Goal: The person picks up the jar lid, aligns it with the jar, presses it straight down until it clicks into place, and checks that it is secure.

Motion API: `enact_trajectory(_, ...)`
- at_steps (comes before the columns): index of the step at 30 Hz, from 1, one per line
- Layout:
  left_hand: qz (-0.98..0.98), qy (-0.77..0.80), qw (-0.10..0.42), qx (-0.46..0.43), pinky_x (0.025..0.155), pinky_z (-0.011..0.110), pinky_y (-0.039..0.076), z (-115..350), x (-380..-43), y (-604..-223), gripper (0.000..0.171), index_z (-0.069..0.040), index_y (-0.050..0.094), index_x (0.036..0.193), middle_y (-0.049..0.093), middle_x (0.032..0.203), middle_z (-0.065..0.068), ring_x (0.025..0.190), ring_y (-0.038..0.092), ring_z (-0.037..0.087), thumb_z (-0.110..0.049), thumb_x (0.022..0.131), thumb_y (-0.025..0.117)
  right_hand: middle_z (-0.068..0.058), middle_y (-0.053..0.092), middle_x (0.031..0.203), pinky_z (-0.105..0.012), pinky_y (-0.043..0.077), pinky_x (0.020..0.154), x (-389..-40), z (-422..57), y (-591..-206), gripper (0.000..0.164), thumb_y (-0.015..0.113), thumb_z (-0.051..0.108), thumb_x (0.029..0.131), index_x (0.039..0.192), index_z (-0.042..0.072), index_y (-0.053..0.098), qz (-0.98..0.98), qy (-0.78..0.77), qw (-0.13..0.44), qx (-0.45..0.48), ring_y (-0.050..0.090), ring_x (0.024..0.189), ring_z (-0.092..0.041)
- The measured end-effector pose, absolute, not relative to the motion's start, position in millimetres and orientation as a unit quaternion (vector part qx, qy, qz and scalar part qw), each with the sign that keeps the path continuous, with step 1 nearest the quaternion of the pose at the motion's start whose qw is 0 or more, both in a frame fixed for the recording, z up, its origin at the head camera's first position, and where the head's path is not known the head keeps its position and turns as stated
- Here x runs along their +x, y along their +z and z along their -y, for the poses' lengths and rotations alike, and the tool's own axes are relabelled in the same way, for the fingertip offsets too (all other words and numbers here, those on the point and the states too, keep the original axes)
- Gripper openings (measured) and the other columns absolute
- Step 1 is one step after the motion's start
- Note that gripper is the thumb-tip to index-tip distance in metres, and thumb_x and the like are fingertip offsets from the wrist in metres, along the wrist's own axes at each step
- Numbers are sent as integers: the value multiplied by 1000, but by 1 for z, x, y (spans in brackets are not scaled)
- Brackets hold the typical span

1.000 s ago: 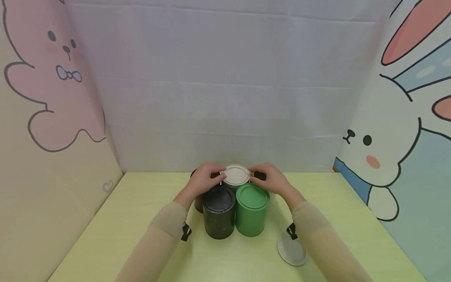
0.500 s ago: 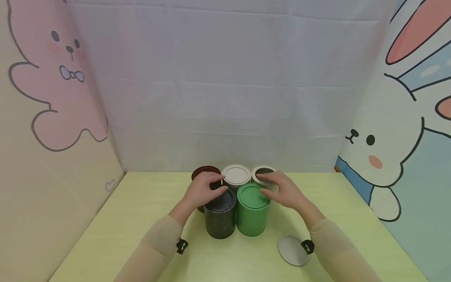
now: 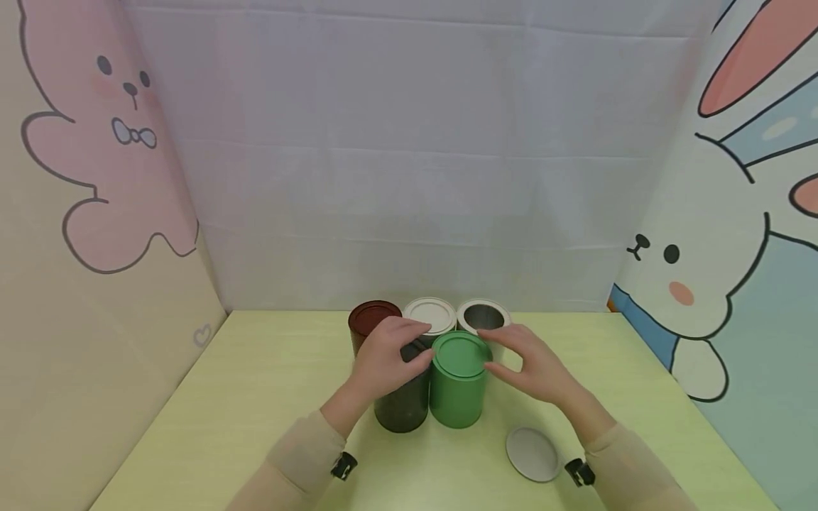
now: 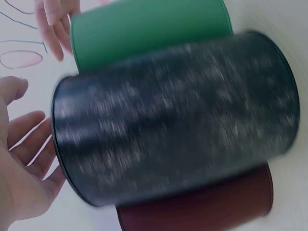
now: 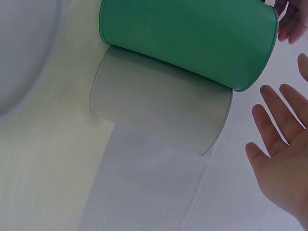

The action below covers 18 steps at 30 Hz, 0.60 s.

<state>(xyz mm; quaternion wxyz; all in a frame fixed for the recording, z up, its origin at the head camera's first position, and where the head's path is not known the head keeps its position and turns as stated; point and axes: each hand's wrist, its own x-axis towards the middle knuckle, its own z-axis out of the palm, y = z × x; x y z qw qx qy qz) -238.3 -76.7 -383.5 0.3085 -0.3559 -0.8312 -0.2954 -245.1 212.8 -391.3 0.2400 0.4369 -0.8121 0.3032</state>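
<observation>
Five tins stand close together on the table. My left hand hovers over the black tin, its fingers loosely spread and holding nothing; in the left wrist view that hand is just beyond the tin's top end. To the right of the green tin, my right hand has thumb and fingers apart, with fingertips near the rim. Behind stand a dark red tin, a tin with a white lid and a pale, lidless tin, its dark inside showing.
A loose grey round lid lies on the pale yellow table at front right, near the right wrist. A white cloth backdrop closes off the back. Side walls carry a pink cartoon and a white rabbit.
Both hands have left the white-lidded tin and come back toward me, the right one also moving rightward. The dark red and lidless tins now show more. The tins stay in place.
</observation>
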Motion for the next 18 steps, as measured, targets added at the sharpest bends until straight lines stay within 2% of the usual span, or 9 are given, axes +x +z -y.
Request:
enact_trajectory(3, 816, -291, 333, -372, 86, 36, 53, 67, -239, -383, 39, -5, 73, 115, 71, 108, 6, 104, 63, 23, -20, 80, 81, -6, 67, 122, -38, 40, 102, -241, -216, -391, 52, 81, 3, 78, 127, 0, 64, 814, 310, 242, 428, 59, 112, -24)
enact_trajectory(7, 810, -292, 336, -381, 86, 35, 53, 56, -237, -381, 43, -4, 71, 119, 70, 110, 7, 104, 63, 23, -21, 80, 80, -5, 67, 123, -40, 31, 112, -237, -222, -392, 52, 81, 5, 78, 127, 4, 65, 821, 312, 245, 410, 59, 114, -25)
enact_trajectory(13, 812, -291, 324, -389, 86, 37, 53, 39, -230, -384, 50, -3, 68, 123, 68, 113, 9, 106, 62, 24, -24, 79, 80, -4, 67, 123, -27, 24, 114, -230, -234, -399, 53, 81, 3, 77, 128, 5, 65, 825, 314, 247, 400, 60, 113, -23)
enact_trajectory(18, 817, -282, 318, -391, 91, 36, 51, 23, -223, -390, 58, -3, 64, 127, 66, 119, 8, 110, 60, 24, -27, 78, 82, -5, 68, 121, -23, 24, 113, -223, -245, -408, 56, 82, 3, 75, 128, 7, 65, 821, 317, 260, 397, 60, 111, -21)
